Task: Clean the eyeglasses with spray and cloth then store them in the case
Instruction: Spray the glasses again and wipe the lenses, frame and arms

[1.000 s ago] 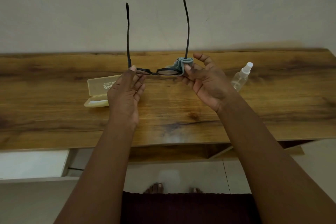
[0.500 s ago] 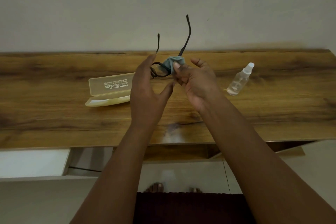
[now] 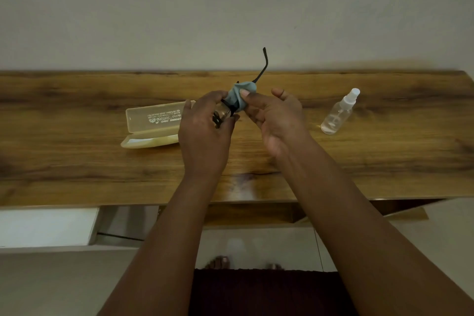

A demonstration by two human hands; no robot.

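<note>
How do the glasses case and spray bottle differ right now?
The glasses case is yellowish, long and flat, lying open with its lid up; the spray bottle is clear, capped in white, and leans away. The case is left of the hands, the bottle right. Both are translucent plastic, untouched on the wooden table.

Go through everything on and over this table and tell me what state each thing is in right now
Glasses: held over the table, one arm sticking up, the rest hidden.
Cloth: bunched around one lens.
Case: open, lying on the table, nothing seen inside.
Spray bottle: on the table, capped, untouched.
Left hand: gripping the glasses.
Right hand: pinching the cloth.
</note>
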